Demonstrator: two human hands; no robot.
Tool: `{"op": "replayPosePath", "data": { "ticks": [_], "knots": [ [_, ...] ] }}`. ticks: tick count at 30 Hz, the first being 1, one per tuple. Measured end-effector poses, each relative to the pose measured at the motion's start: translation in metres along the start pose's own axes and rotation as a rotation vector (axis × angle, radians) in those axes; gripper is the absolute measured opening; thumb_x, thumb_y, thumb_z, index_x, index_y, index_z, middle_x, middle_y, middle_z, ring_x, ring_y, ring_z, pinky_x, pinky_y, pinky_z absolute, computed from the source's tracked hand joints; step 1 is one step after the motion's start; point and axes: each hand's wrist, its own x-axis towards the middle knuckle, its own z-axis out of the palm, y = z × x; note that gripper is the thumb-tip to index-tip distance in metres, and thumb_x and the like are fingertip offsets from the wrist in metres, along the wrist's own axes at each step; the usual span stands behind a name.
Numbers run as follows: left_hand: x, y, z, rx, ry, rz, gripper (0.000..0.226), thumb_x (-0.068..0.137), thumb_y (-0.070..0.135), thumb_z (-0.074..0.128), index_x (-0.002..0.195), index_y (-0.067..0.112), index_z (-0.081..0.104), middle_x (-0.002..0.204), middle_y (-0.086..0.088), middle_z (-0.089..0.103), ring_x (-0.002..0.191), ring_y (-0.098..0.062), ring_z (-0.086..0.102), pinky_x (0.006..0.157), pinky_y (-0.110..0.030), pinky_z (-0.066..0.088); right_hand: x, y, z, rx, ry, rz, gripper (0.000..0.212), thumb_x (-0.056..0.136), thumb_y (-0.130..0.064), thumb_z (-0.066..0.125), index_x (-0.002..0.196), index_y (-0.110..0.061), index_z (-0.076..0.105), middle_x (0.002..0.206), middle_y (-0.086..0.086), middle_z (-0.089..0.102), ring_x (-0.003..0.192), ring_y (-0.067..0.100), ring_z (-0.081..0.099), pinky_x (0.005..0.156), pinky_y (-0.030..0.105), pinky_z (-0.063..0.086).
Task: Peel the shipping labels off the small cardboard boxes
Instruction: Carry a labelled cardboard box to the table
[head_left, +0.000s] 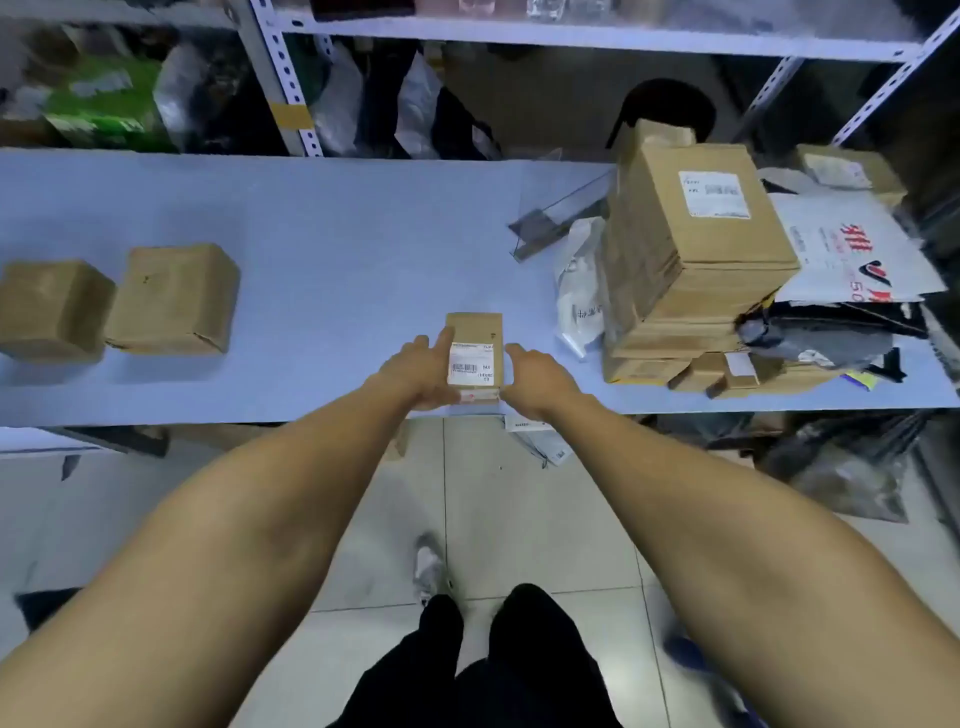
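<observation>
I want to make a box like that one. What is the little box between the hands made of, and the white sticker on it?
The box looks like brown cardboard, matte and plain, with folded edges like the other boxes. The sticker seems to be white paper, likely a stick-on label, since it lies flat and carries a printed barcode. Whether it is glossy is hard to tell.

A single head-worn camera looks forward and steeply down from standing height. Its wide-angle lens bends the edges of the view. The pale blue table crosses the middle, shelving rises at the far edge, and the tiled floor fills the near part. Both forearms run in from the near corners, close to the lens.
</observation>
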Motion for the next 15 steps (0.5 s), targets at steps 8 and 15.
{"op": "replayPosePath", "data": {
  "ticks": [8, 15],
  "knots": [
    [0.036, -0.001, 0.018, 0.016, -0.079, 0.027, 0.114, 0.079, 0.034, 0.073, 0.153, 0.026, -0.012, 0.116, -0.014, 0.051, 0.101, -0.032, 0.056, 0.086, -0.045, 0.052, 0.035, 0.001, 0.009, 0.077, -0.058, 0.024, 0.086, 0.080, -0.022, 0.064, 0.151, -0.020, 0.014, 0.103, 0.013, 0.051, 0.089, 0.033, 0.057, 0.064, 0.035, 0.043],
    [0.044, -0.001, 0.025, -0.098, -0.032, 0.130, 0.094, 0.081, 0.018, 0.071, 0.154, 0.024, 0.012, 0.108, -0.015, 0.053, 0.093, -0.031, 0.056, 0.077, -0.036, 0.047, 0.046, 0.006, 0.026, 0.036, -0.007, -0.012, 0.081, 0.089, -0.021, 0.064, 0.155, -0.018, 0.017, 0.121, 0.020, 0.052, 0.107, 0.036, 0.056, 0.081, 0.038, 0.045]
  ]
}}
